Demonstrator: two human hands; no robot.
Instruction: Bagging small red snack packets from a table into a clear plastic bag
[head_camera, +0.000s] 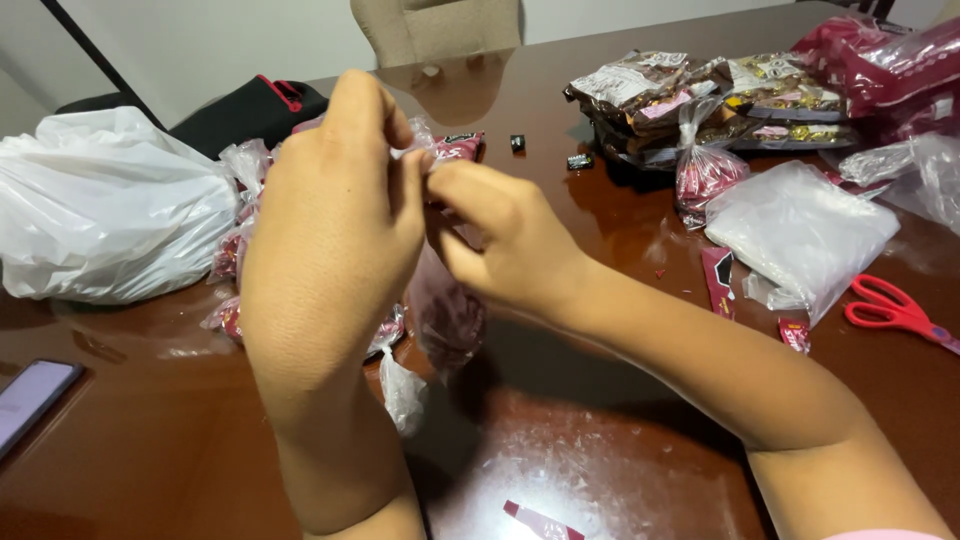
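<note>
Both hands' grip — left hand (335, 215), right hand (500, 235) — pinches a small clear bag (443, 310) above open table (600, 440).

**Warm overhead light, glare on the table**

Light falls from above, bright and even. The glossy table (620, 440) throws white glare at 6 o'clock, and dark arm shadows lie beside it. The hands blur slightly; items at 1 o'clock look soft.
</note>
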